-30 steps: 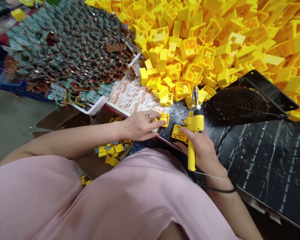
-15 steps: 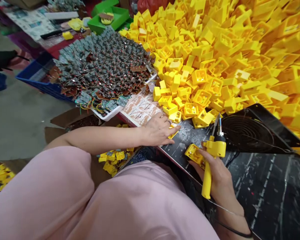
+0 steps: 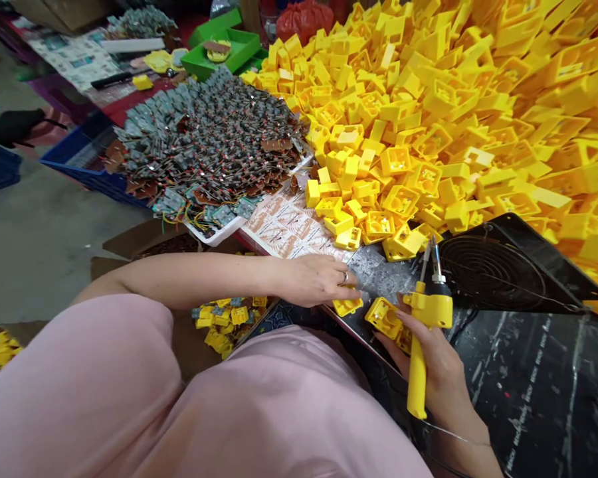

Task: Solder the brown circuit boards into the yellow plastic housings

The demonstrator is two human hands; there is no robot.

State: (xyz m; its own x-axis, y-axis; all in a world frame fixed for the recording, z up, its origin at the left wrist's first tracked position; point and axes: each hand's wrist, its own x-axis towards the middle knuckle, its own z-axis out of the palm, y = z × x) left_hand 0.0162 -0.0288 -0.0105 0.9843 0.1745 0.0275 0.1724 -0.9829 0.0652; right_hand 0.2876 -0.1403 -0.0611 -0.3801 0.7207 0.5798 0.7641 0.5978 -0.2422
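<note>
My left hand (image 3: 319,280) is closed, its fingers curled over a small yellow plastic housing (image 3: 347,304) at the table's near edge. A yellow soldering gun (image 3: 418,352) with a metal tip and a thin wire from its handle is in my right hand (image 3: 441,358). That same hand pinches another open yellow housing (image 3: 385,317), with a second yellow piece partly hidden behind the fingers. The two hands are a short way apart, and the tip of the gun points away from me, toward the pile of yellow housings (image 3: 398,159).
Many small circuit boards with wires (image 3: 209,133) are heaped at the left. A black fan with a round grille (image 3: 493,265) lies right of the gun. Farther back is a green tray (image 3: 244,50). Below my left arm, a cardboard box holds yellow parts (image 3: 226,322).
My left hand has drawn back toward me and slightly right, bringing the yellow housing from the pile's edge closer to the right hand. The right hand keeps its hold, shifted slightly down in view.
</note>
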